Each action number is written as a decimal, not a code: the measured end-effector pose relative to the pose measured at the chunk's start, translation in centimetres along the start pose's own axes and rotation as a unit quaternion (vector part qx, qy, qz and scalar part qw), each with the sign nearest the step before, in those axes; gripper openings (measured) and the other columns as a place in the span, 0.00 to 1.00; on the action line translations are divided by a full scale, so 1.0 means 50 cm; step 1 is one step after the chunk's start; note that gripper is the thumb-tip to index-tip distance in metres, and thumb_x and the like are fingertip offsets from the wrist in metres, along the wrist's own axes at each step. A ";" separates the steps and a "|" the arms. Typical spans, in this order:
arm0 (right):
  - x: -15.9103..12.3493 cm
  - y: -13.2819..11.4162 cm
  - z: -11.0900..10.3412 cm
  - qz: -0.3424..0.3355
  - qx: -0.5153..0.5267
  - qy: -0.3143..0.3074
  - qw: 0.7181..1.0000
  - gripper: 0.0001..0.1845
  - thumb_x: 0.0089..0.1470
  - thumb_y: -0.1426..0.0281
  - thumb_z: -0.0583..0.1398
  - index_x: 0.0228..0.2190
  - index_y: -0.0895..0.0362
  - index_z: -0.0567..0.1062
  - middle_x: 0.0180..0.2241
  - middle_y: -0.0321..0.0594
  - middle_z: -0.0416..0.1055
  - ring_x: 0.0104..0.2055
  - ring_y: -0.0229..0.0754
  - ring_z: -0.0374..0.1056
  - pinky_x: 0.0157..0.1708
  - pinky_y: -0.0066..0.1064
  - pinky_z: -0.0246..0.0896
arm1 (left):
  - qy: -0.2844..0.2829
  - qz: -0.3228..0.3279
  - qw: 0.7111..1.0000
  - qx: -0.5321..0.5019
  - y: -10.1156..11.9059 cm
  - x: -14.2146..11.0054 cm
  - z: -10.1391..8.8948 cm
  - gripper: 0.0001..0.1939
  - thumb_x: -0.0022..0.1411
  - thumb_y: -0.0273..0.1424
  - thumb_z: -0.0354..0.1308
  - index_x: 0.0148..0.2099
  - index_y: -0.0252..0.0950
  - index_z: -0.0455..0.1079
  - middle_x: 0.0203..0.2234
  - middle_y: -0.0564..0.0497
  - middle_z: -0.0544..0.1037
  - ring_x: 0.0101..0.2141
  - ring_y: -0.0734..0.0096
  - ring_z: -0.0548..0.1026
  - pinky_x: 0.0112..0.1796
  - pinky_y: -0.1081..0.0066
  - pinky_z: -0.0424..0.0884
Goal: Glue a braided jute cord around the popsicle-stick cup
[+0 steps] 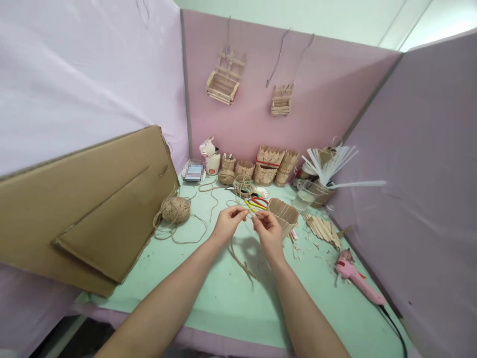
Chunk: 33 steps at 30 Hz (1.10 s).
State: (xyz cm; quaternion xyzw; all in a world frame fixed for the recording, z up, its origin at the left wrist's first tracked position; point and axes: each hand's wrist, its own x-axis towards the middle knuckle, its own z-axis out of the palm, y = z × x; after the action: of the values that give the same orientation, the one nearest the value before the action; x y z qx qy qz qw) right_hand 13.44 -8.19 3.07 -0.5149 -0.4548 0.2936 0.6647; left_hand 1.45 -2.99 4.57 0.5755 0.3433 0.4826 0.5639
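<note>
**Left hand [231, 221] and right hand [269, 231] pinched on a thin brown twine strand [235, 256], fingertips nearly meeting**

Both hands are held over the middle of the work surface. On each, thumb and index finger are closed together at the tips, with the strand between them; the exact grip on it is too small to make out. A length of the strand trails below the left hand, toward the front of the surface.

Surroundings, by size: a pink fabric back panel [249, 89] closes the far side. The table, covered in mint-green cloth [216, 311], carries the remaining items. A large brown corrugated cardboard sheet [122, 164] leans at the left. At the far right, a bunch of flat white strips [323, 166] fans out of a container. A pink glue gun [359, 284] with a black cord lies at the right edge. Flat pale wooden sticks [323, 230] lie in a loose pile beyond it. A tapered tan wooden-slat basket [283, 211] sits just behind the right hand. A round ball of brown jute twine [176, 209] rests beside the cardboard. Smallest noted: yellow-handled pliers [254, 205], just beyond the fingertips.
</note>
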 end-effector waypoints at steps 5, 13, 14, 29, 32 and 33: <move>-0.008 0.008 0.004 -0.049 0.031 -0.011 0.998 0.15 0.45 0.63 0.64 0.34 0.55 0.67 0.29 0.33 0.67 0.28 0.35 0.62 0.28 0.28 0.60 | 0.031 0.029 0.999 0.021 -0.009 0.000 0.002 0.09 0.51 0.36 0.59 0.28 0.34 0.71 0.19 0.55 0.69 0.24 0.76 0.65 0.30 0.73 0.62; -0.008 -0.003 -0.002 -0.050 -0.012 0.004 0.999 0.14 0.53 0.58 0.58 0.27 0.57 0.70 0.20 0.31 0.63 0.23 0.33 0.58 0.25 0.27 0.55 | 0.019 0.060 0.998 0.024 -0.031 -0.004 0.012 0.09 0.51 0.34 0.58 0.26 0.33 0.69 0.18 0.56 0.68 0.24 0.76 0.65 0.29 0.74 0.62; -0.005 -0.002 -0.004 -0.049 -0.015 0.006 0.999 0.15 0.54 0.58 0.57 0.26 0.57 0.70 0.19 0.31 0.62 0.23 0.33 0.57 0.25 0.27 0.54 | 0.018 0.062 0.998 0.025 -0.034 -0.002 0.011 0.09 0.52 0.34 0.58 0.26 0.33 0.69 0.18 0.56 0.68 0.24 0.76 0.65 0.29 0.74 0.62; -0.001 0.010 -0.004 -0.030 -0.061 0.030 0.997 0.18 0.53 0.57 0.57 0.21 0.57 0.69 0.20 0.33 0.62 0.23 0.35 0.56 0.25 0.28 0.52 | 0.010 0.062 0.998 0.016 -0.032 0.003 0.002 0.12 0.47 0.37 0.64 0.29 0.32 0.76 0.25 0.48 0.78 0.29 0.70 0.72 0.33 0.70 0.67; -0.004 0.013 0.000 -0.034 -0.078 0.024 0.996 0.18 0.54 0.57 0.57 0.21 0.57 0.68 0.19 0.32 0.62 0.23 0.35 0.56 0.25 0.28 0.52 | 0.031 0.068 0.997 0.019 -0.026 0.002 0.001 0.11 0.48 0.37 0.63 0.28 0.32 0.75 0.24 0.49 0.77 0.28 0.71 0.71 0.32 0.71 0.67; -0.004 0.015 0.001 -0.034 -0.083 0.021 0.996 0.18 0.54 0.57 0.56 0.21 0.57 0.68 0.19 0.32 0.62 0.23 0.35 0.56 0.25 0.28 0.51 | 0.033 0.067 0.997 0.022 -0.024 0.001 0.001 0.11 0.49 0.37 0.62 0.27 0.32 0.75 0.24 0.49 0.77 0.28 0.71 0.71 0.32 0.72 0.67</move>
State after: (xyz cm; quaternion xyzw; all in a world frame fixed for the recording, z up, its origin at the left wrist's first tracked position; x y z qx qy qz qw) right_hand 13.37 -8.13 2.30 -0.5584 -0.4807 0.2211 0.6389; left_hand 1.71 -2.79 3.42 0.5932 0.3327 0.5303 0.5061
